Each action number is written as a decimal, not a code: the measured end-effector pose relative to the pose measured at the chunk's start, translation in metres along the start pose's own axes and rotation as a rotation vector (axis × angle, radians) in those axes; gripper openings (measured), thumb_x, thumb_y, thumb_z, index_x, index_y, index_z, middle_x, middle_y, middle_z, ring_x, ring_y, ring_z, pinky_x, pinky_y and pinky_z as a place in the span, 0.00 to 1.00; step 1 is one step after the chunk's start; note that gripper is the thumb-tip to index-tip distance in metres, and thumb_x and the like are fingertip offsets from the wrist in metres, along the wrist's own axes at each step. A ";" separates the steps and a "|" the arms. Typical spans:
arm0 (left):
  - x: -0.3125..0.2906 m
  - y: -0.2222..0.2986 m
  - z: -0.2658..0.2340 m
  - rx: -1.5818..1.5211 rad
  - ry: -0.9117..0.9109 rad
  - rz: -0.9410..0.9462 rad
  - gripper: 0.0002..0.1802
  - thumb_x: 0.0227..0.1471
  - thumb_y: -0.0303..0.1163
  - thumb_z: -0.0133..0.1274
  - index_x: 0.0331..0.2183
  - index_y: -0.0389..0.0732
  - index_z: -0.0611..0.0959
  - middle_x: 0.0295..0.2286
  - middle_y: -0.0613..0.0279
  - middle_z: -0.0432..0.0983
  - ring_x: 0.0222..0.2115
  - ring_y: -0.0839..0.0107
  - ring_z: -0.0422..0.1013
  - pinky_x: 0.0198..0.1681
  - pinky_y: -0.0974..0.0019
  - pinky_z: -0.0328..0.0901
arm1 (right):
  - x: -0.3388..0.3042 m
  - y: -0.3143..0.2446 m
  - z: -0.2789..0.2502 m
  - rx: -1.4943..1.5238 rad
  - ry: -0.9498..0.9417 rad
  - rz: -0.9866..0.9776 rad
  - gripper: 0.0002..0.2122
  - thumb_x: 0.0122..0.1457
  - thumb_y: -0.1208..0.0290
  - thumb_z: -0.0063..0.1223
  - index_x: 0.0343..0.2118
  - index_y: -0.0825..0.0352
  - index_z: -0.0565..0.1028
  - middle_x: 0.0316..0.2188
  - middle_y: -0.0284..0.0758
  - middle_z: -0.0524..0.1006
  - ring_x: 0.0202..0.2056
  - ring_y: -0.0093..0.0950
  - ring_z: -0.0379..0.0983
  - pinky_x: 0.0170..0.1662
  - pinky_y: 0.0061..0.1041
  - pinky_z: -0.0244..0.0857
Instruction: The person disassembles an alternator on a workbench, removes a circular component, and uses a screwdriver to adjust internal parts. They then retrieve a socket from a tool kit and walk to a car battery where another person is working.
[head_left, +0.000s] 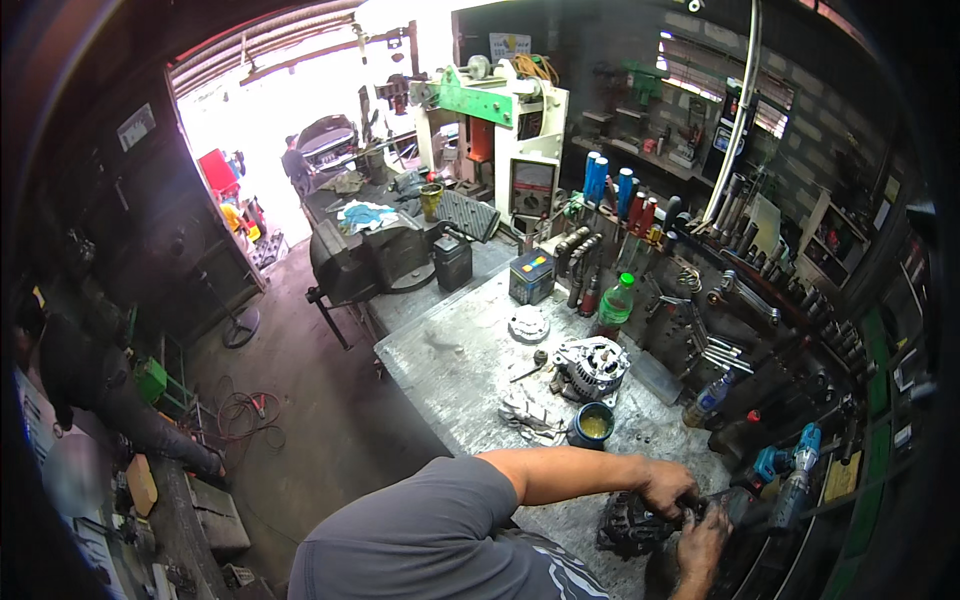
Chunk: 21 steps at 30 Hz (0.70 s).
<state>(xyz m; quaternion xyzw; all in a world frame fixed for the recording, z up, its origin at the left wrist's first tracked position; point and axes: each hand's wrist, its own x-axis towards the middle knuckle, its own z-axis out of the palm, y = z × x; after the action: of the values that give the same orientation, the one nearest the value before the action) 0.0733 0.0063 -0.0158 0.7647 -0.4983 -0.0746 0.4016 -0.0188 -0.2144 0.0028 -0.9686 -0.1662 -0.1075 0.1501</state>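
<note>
At the bench's near right, my left hand (668,487) reaches across from a grey sleeve, its fingers closed. My right hand (704,545) comes up from the lower edge, and its fingers are closed too, meeting the left ones. Both grip something dark and small that I cannot make out. Right beside them lies a dark, greasy mechanical part (630,525), partly hidden under my left forearm. Beyond the arm stand a blue tub (592,425) of yellowish grease or liquid and a silver alternator (592,367). A crumpled rag (533,415) lies left of the tub.
A round metal cover (528,324), a battery (532,277) and a green-capped bottle (616,301) stand farther back. Wrenches (725,352), screwdrivers (597,178) and a blue cordless drill (790,460) line the right side. A vise (365,260) is at the bench's far left; another person (110,390) is at left.
</note>
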 end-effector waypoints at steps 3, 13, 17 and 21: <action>0.001 0.001 -0.004 -0.037 -0.024 -0.082 0.34 0.48 0.51 0.69 0.53 0.41 0.86 0.49 0.44 0.83 0.51 0.43 0.78 0.56 0.44 0.72 | 0.010 -0.002 -0.025 0.098 -0.237 0.150 0.18 0.63 0.65 0.64 0.50 0.71 0.78 0.40 0.57 0.82 0.45 0.58 0.79 0.52 0.53 0.71; -0.054 0.060 0.076 0.251 0.377 -0.407 0.49 0.44 0.49 0.73 0.63 0.37 0.75 0.68 0.42 0.65 0.73 0.34 0.53 0.71 0.30 0.55 | 0.018 -0.005 -0.045 -0.019 -0.571 0.006 0.18 0.71 0.55 0.57 0.48 0.67 0.83 0.41 0.58 0.83 0.43 0.60 0.81 0.46 0.56 0.73; -0.065 0.034 0.063 0.228 0.377 -0.132 0.48 0.38 0.50 0.76 0.58 0.38 0.77 0.62 0.46 0.71 0.69 0.34 0.58 0.72 0.35 0.58 | 0.039 0.015 -0.038 -0.368 -0.389 -0.534 0.10 0.60 0.65 0.62 0.36 0.67 0.83 0.37 0.49 0.84 0.45 0.54 0.81 0.49 0.48 0.74; -0.069 0.016 0.041 0.143 0.260 0.083 0.45 0.40 0.51 0.76 0.55 0.38 0.79 0.61 0.46 0.73 0.69 0.33 0.59 0.72 0.36 0.58 | 0.050 0.024 -0.039 -0.303 -0.465 -0.544 0.10 0.57 0.66 0.59 0.28 0.67 0.85 0.32 0.49 0.84 0.38 0.50 0.83 0.42 0.47 0.77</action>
<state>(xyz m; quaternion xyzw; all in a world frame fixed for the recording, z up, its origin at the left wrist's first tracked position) 0.0065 0.0380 -0.0519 0.7733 -0.4774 0.0772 0.4101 0.0300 -0.2345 0.0464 -0.8990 -0.4286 0.0555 -0.0704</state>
